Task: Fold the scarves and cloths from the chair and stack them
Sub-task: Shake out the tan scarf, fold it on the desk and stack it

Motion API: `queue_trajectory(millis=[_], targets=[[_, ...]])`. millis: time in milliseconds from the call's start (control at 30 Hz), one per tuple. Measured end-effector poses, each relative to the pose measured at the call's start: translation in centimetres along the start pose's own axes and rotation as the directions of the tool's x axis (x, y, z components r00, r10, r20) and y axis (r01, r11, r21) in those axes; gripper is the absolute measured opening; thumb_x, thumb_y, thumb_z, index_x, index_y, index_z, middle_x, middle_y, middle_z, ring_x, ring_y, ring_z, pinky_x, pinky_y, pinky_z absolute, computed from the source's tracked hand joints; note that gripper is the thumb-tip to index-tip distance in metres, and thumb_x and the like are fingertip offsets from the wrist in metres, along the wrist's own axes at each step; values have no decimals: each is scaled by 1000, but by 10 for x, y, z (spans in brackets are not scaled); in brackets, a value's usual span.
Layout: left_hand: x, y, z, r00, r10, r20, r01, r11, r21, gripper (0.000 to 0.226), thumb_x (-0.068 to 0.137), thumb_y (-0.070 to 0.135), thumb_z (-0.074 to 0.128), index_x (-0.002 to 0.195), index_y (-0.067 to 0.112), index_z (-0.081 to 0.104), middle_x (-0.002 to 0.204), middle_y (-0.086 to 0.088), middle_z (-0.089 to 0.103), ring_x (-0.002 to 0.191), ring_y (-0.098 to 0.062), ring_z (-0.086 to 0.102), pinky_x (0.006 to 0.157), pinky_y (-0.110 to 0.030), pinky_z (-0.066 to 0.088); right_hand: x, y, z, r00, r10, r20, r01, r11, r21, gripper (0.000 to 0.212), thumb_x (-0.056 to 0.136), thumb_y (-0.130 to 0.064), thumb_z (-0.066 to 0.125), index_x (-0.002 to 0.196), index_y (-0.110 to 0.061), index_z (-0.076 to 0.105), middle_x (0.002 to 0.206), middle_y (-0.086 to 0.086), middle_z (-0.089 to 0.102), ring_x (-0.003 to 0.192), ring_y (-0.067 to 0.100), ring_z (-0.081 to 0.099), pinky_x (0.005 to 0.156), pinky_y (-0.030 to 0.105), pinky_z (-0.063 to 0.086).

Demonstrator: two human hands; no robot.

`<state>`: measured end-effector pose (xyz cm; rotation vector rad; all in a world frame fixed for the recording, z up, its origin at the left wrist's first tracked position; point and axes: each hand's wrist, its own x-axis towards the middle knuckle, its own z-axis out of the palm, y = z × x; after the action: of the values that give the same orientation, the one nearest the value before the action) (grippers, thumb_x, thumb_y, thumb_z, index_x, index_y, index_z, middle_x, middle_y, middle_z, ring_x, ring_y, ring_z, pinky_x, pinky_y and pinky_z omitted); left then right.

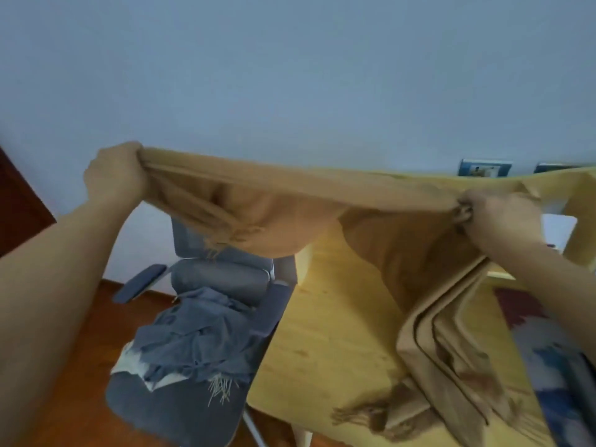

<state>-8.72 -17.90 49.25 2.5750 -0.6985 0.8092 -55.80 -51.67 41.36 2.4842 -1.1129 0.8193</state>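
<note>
A tan fringed scarf [283,201] is stretched in the air between my two hands. My left hand [113,175] grips one bunched end at upper left, above the chair. My right hand [496,214] pinches the scarf at the right, over the table. From the right hand the rest of the scarf hangs down onto the wooden table [325,343], where it lies in folded layers with a fringe at the front. On the grey office chair [180,411] lies a crumpled blue-grey fringed scarf [200,343] over a white cloth [132,359].
The chair stands left of the table, on a reddish wooden floor [74,398]. A patterned cloth [554,359] lies at the table's right edge. Behind everything is a pale blue wall [290,75] with two socket plates [485,168]. A dark door [19,204] edges the left.
</note>
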Motion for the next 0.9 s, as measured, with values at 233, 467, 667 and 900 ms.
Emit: queue_trajectory(millis=[233,467,667,900], targets=[[-144,-2,109,742,-132,657,-141,928,346,77,93,32,57,159,25,18,154,-22,26,142,-46,27,113,-58,33,-99,-70,54,835,-233,499,190,972,136,12,84,-23,61,94,-28,57,94,-2,60,84,26,64,68,37,52],[-359,200,137,434,456,777,-48,873,-485,89,87,55,62,160,31,16,154,2,37,143,-22,37,110,-42,41,-154,-155,99,754,-161,637,-28,961,276,31,90,-14,53,119,-24,58,116,1,55,106,31,60,75,39,42],[-275,118,153,736,311,601,-212,949,-232,22,101,18,41,116,21,57,110,-11,70,103,-36,67,81,-42,51,-196,-79,115,639,32,769,-74,997,21,80,83,-5,65,150,-26,27,127,2,47,91,34,65,66,38,54],[-178,47,154,848,109,518,-119,993,-15,5,95,11,48,92,15,50,94,-19,61,90,-45,61,74,-50,51,-132,29,76,711,547,442,-503,835,-224,16,89,-7,51,89,-11,67,92,14,67,85,36,64,67,36,51]])
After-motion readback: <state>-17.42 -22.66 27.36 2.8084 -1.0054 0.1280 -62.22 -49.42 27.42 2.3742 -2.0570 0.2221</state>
